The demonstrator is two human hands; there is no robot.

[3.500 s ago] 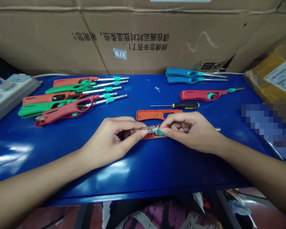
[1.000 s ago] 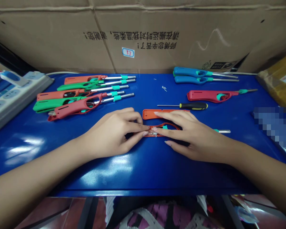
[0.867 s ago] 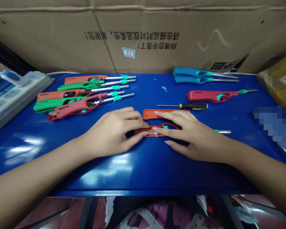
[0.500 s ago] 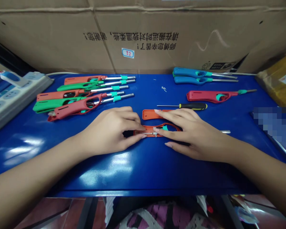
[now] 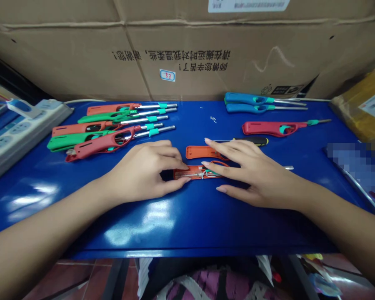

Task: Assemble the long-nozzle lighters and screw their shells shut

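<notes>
An opened orange lighter casing (image 5: 192,171) lies on the blue table, with a clear tube and a white fitting inside. My left hand (image 5: 146,171) pinches its left end between thumb and forefinger. Over its trigger end hovers my right hand (image 5: 250,173), fingers spread, the forefinger or middle fingertip at the inner parts; whether it touches them I cannot tell. The matching orange cover half (image 5: 198,152) rests just behind the casing, partly under my right fingers. A metal tip (image 5: 289,167) shows beyond my right hand. Behind that hand is a screwdriver (image 5: 259,141), partly covered.
Several orange, red and green lighters (image 5: 103,143) lie at the left near a power strip (image 5: 21,129). Two blue lighters (image 5: 250,108) and a red lighter (image 5: 268,128) are at the back right. A cardboard box (image 5: 187,46) stands behind; a taped parcel (image 5: 362,112) is at the right.
My right fingers have lifted and shifted slightly, uncovering more of the casing's white fitting. My left hand keeps its pinch. The view has tilted up a little.
</notes>
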